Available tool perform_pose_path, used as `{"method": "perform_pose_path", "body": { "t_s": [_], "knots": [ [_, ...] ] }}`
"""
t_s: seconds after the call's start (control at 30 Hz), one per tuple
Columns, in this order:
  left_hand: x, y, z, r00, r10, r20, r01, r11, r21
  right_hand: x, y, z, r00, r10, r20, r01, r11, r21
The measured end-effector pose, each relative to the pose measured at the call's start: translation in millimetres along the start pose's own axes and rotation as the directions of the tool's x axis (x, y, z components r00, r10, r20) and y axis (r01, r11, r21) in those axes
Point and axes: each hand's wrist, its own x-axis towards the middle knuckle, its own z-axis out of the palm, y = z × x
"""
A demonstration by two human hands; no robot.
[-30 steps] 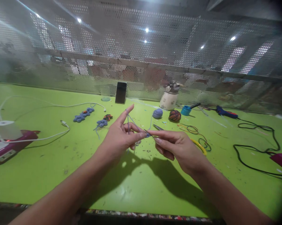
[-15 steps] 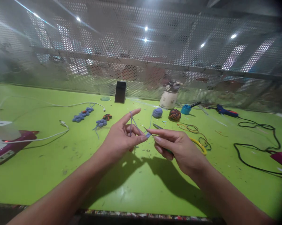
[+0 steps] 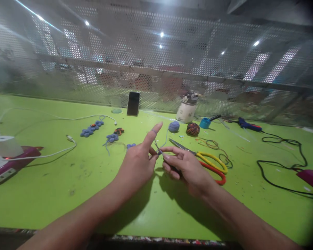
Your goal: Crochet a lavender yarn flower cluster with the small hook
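One small blue piece in work between left hand and right hand; judged unfinished, yarn running to its blue ball.
Left thumb and fingers pinch the piece, index raised with yarn looped round it; right fingers closed on a thin tool, mostly hidden. Apparently done: blue flower strip and shorter blue flower piece, lying on the left. Remaining: the held piece; stitches too small to count. Versus 0.5 s ago: left hand rolled, its back toward camera; right hand shifted left, uncovering scissors handles; blue bit newly visible beyond left knuckles, attachment unclear.
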Motion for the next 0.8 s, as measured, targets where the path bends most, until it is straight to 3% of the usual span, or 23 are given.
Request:
{"method": "perform_pose_path", "body": {
  "t_s": [0.07, 0.17, 0.27, 0.4, 0.57, 0.8],
  "knots": [
    [-1.0, 1.2, 0.1, 0.998, 0.014, -0.053, -0.018, 0.997, -0.074, -0.9, 2.1, 3.8, 0.999, -0.041, -0.001, 0.041, 0.993, 0.115],
    [1.2, 5.0, -2.5, 0.996, -0.075, -0.042, 0.062, 0.966, -0.252, -3.2, 1.8, 4.5, 0.989, -0.146, -0.021, 0.148, 0.977, 0.153],
    [4.9, 9.2, -7.1, 0.984, -0.172, 0.051, 0.178, 0.896, -0.408, -4.0, 0.2, -1.5, 0.972, -0.233, -0.003, 0.233, 0.97, 0.069],
    [6.4, 13.1, -12.3, 0.964, -0.218, 0.151, 0.264, 0.834, -0.485, -4.0, -4.1, -14.3, 0.938, -0.343, 0.051, 0.347, 0.924, -0.163],
    [5.3, 16.9, -14.9, 0.961, -0.213, 0.175, 0.273, 0.827, -0.492, -7.1, -15.3, -25.2, 0.839, -0.527, 0.139, 0.513, 0.677, -0.527],
    [3.3, 22.6, -15.0, 0.962, -0.22, 0.165, 0.272, 0.84, -0.469, -10.2, -29.0, -33.5, 0.751, -0.59, 0.298, 0.608, 0.44, -0.661]
  ]
}}
